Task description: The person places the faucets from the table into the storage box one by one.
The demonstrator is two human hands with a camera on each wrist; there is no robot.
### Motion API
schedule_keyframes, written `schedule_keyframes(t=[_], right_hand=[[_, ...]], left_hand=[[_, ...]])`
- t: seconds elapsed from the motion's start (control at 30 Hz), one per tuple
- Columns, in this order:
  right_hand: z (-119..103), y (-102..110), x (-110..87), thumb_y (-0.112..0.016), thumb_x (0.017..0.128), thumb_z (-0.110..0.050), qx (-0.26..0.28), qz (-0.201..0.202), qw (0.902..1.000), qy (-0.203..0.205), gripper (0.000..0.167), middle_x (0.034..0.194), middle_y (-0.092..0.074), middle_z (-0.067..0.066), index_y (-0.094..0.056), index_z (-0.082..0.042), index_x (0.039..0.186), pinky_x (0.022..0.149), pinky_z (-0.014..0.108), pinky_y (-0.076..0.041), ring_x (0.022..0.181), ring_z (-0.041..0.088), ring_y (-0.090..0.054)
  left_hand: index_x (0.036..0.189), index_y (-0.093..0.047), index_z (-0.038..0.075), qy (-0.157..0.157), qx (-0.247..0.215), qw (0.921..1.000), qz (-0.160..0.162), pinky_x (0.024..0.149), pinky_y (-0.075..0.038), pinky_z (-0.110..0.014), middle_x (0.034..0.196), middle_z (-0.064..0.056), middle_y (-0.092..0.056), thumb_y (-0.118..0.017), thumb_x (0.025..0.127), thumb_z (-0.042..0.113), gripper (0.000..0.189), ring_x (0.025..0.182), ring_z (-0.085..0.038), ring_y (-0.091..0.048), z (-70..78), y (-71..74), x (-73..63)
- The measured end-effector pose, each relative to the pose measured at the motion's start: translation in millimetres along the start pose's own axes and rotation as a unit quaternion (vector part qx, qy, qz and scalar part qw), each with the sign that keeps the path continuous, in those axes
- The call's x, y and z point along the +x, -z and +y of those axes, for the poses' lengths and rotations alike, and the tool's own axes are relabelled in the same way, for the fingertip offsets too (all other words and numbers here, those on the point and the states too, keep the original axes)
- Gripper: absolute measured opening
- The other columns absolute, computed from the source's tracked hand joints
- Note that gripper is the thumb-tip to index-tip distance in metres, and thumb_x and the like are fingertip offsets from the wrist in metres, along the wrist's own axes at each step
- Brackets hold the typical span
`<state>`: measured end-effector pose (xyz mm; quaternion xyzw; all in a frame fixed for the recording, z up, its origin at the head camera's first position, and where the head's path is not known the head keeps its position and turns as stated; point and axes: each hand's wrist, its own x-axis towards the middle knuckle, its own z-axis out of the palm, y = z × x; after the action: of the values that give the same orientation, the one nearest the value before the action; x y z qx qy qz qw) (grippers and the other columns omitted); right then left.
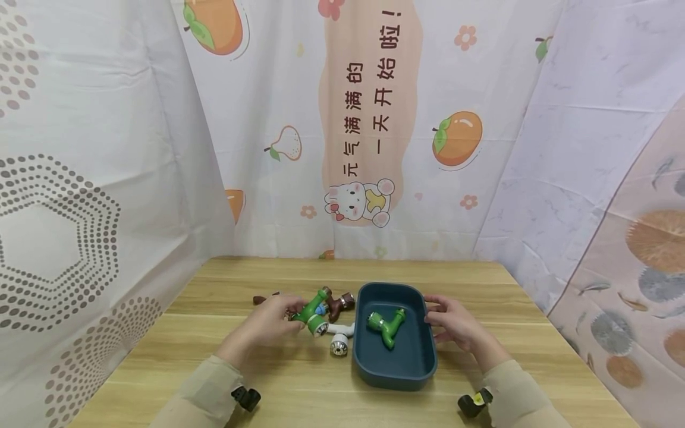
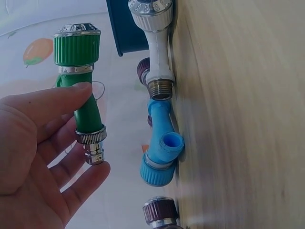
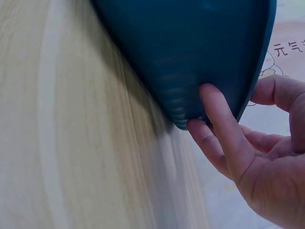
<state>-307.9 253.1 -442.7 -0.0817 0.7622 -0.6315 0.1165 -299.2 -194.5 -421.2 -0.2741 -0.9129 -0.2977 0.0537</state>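
My left hand pinches a green tap between thumb and fingers, held up over the other taps. It has a ribbed green knob with a metal top and a metal nozzle. On the right, my right hand is at the side of a dark blue tub. In the right wrist view its fingers press the outer wall while the thumb meets the rim. Another green tap lies in the tub.
Left of the tub lie a white tap, a blue tap and a brown tap. Another brown piece shows partly behind my left hand. Printed curtains stand behind and beside the wooden table.
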Motion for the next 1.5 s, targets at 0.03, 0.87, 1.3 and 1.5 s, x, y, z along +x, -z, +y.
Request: schedule_keyframes(t=[0.03, 0.87, 1.3, 1.5], right_hand=[[1, 0, 0.4, -0.058, 0.096, -0.004, -0.001, 0.000, 1.0000, 0.000, 0.063, 0.136, -0.052, 0.033, -0.033, 0.006, 0.153, 0.067, 0.046, -0.060, 0.107, 0.034, -0.065], [-1, -2, -1.4, -0.058, 0.095, -0.004, 0.003, -0.005, 1.0000, 0.004, 0.065, 0.139, -0.049, 0.037, -0.031, 0.007, 0.153, 0.066, 0.046, -0.060, 0.110, 0.038, -0.064], [-2, -2, -2.6, -0.058, 0.096, -0.004, 0.011, -0.010, 0.9999, 0.002, 0.066, 0.141, -0.047, 0.037, -0.028, 0.008, 0.154, 0.067, 0.048, -0.060, 0.112, 0.039, -0.063], [-2, -1, -2.8, -0.057, 0.097, -0.004, 0.012, -0.017, 0.9997, 0.008, 0.066, 0.141, -0.046, 0.038, -0.026, 0.009, 0.154, 0.067, 0.048, -0.060, 0.110, 0.038, -0.063]], left_hand=[[0.125, -0.070, 0.016, -0.001, 0.002, 1.0000, 0.000, 0.083, -0.053, -0.035, 0.100, 0.016, -0.066, -0.081, 0.087, 0.014, 0.040, 0.094, -0.007, -0.062, -0.2, -0.7, 0.5], [0.131, -0.068, 0.019, -0.002, -0.003, 1.0000, -0.007, 0.083, -0.054, -0.036, 0.104, 0.017, -0.066, -0.080, 0.090, 0.019, 0.043, 0.097, -0.005, -0.063, 13.5, -3.2, 16.6], [0.130, -0.068, 0.014, -0.029, 0.005, 0.9995, -0.014, 0.085, -0.054, -0.035, 0.105, 0.013, -0.069, -0.079, 0.090, 0.019, 0.041, 0.096, -0.005, -0.063, 25.5, -7.8, 29.3], [0.126, -0.070, 0.015, -0.044, 0.002, 0.9989, -0.016, 0.082, -0.054, -0.035, 0.103, 0.013, -0.069, -0.080, 0.089, 0.016, 0.038, 0.094, -0.005, -0.064, 34.8, -8.0, 35.3]])
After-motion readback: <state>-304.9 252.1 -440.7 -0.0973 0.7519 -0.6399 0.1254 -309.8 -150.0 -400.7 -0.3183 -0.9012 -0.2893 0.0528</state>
